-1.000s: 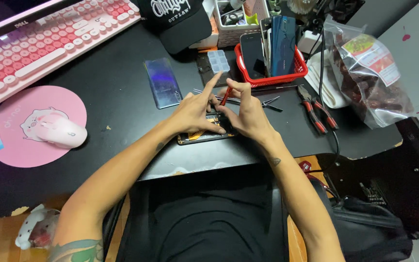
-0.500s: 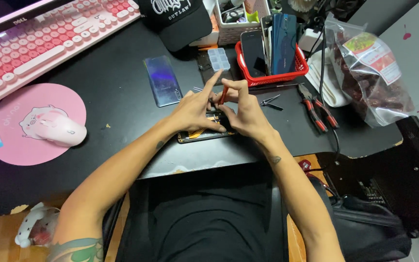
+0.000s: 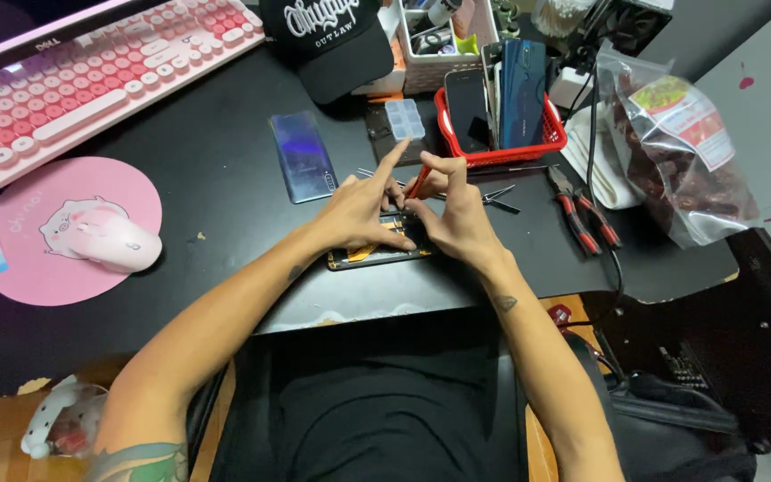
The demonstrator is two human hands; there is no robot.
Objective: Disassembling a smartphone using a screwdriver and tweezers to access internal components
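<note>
Head view: opened phone (image 3: 369,255) lies under both hands, left (image 3: 360,210), right (image 3: 453,214).

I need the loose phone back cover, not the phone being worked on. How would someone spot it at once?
Start at the pink keyboard along the desk's top left, then look right toward the black cap. Just below the cap's brim the back cover lies flat and alone: a glossy blue-purple slab, left of the left hand.

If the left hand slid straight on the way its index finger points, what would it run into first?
Most likely the small clear compartment box, just beyond the fingertip of the left hand, with the red basket of phones right beside it. Height over the desk mat is hard to judge, so it might pass above.
</note>
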